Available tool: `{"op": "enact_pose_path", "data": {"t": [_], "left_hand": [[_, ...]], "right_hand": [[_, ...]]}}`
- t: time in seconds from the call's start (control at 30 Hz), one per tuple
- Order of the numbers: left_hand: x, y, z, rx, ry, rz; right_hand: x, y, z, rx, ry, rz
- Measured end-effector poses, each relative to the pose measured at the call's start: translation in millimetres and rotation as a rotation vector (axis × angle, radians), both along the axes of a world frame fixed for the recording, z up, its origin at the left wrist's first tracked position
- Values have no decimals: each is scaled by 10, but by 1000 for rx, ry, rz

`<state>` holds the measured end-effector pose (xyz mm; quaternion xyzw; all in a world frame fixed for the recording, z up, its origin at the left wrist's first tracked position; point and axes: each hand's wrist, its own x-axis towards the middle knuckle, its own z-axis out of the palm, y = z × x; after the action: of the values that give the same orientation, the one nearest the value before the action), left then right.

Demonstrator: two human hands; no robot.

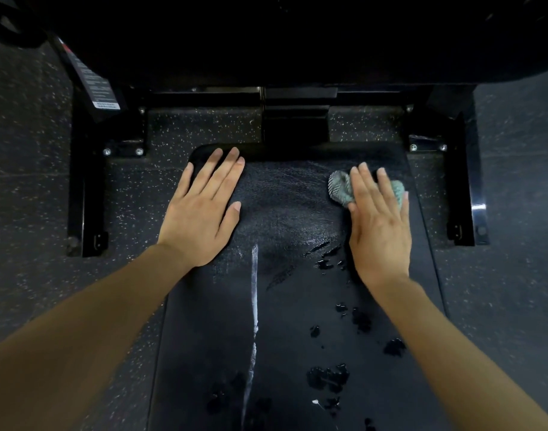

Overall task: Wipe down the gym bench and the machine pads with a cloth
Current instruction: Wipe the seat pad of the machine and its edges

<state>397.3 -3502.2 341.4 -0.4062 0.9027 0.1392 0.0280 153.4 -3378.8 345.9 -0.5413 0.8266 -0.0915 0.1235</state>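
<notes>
Head view: the right hand (pixel 380 231) presses a teal cloth (pixel 339 188) with flat fingers onto the far right of the gym bench (pixel 285 306), not clutching it. The left hand (pixel 201 213) rests spread and empty on the far left. Wiping looks about midway: droplets (pixel 328 376) and a white streak (pixel 254 290) remain nearer (mostly right of centre), and the machine pads presumably come afterwards.

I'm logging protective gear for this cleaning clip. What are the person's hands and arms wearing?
Nothing visible. The left hand and right hand are bare: no gloves, rings or watch. The left forearm and right forearm are bare to the frame edge: no sleeve, wristband or marking shows. Nails are short, unpainted.
</notes>
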Motion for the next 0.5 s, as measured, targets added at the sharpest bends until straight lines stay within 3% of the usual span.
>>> {"op": "enact_pose_path", "data": {"t": [0.3,0.5], "left_hand": [[6,2,-8,3,11,3],[17,-16,-13,6,7,-24]], "right_hand": [[-563,-633,35,129,6,-45],[-381,-97,19,-48,-77,43]]}}
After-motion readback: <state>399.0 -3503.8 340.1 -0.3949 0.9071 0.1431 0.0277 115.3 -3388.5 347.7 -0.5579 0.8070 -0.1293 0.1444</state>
